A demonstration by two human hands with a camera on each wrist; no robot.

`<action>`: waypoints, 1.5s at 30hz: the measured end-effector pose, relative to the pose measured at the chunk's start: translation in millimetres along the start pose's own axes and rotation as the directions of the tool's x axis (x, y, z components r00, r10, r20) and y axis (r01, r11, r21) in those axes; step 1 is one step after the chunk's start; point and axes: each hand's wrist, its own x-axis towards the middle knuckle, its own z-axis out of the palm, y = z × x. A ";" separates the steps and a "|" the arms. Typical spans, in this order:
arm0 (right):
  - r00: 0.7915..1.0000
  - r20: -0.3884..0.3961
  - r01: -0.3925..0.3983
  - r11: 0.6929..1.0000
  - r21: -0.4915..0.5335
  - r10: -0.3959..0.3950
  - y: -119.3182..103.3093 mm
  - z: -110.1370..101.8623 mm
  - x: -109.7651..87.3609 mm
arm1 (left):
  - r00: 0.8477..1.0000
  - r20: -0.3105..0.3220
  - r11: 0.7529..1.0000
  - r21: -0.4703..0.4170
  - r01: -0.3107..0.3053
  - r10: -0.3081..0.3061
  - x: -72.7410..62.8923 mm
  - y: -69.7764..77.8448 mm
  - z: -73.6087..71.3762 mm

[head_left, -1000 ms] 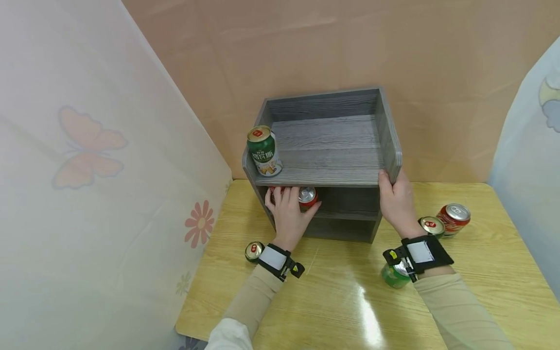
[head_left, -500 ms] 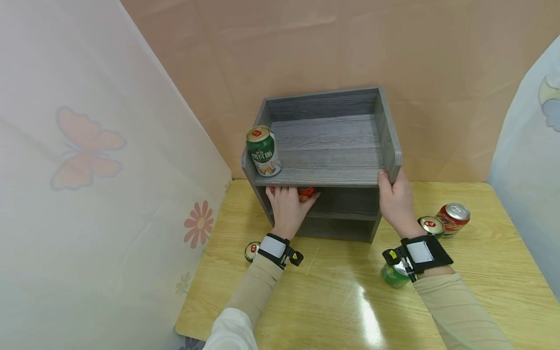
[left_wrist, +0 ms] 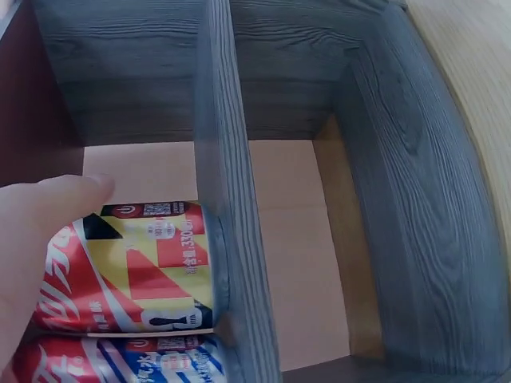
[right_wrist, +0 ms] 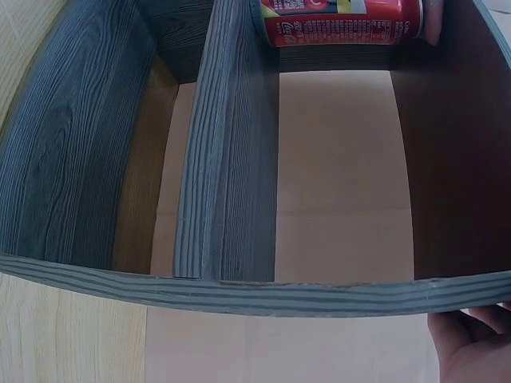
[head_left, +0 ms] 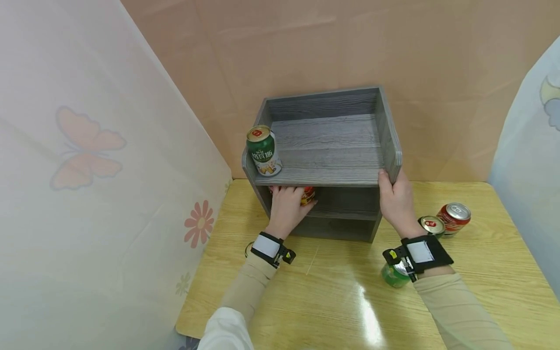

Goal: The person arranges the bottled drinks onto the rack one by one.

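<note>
My left hand [head_left: 286, 209] reaches into the middle level of the grey wooden shelf [head_left: 332, 167]. It holds a red-and-yellow soda can [left_wrist: 152, 271] near its top, thumb along one side; the other fingers are partly hidden under the upper board. A second soda can [left_wrist: 120, 363], red with blue-and-white stripes, stands right beside it. In the right wrist view the red soda can [head_left: 307, 196] shows upright against the far side of that level. My right hand [head_left: 397, 201] grips the shelf's right side panel, thumb on the front edge.
A green-and-white can [head_left: 264, 151] stands at the top level's left end. On the table [head_left: 332, 291], right of the shelf, are a red can [head_left: 454, 218], a gold-topped can [head_left: 432, 226] and a green can [head_left: 395, 275]. Another can is mostly hidden behind the left wrist.
My left hand has moved deeper into the middle level, and the red-and-yellow can has gone back under the upper board, hiding its silver top. The right hand stays on the side panel.
</note>
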 end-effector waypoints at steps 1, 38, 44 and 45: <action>1.000 0.001 -0.001 1.000 0.002 0.001 -0.3 -0.3 0.1 | 0.999 0.004 0.999 0.007 -0.034 0.034 -0.2 -0.1 -0.9; 1.000 0.007 -0.010 1.000 0.010 0.010 -0.8 0.4 -2.2 | 0.999 -0.050 0.999 0.032 0.013 -0.011 -6.7 11.7 3.2; 1.000 0.007 -0.006 1.000 0.004 0.006 -0.3 -0.1 -1.7 | 0.999 -0.033 0.994 -0.102 -0.029 0.026 -15.4 6.8 -8.4; 1.000 0.008 -0.007 1.000 0.002 0.007 -0.3 -0.1 -1.6 | 0.999 -0.031 0.992 -0.121 -0.032 0.028 -17.4 5.6 -10.3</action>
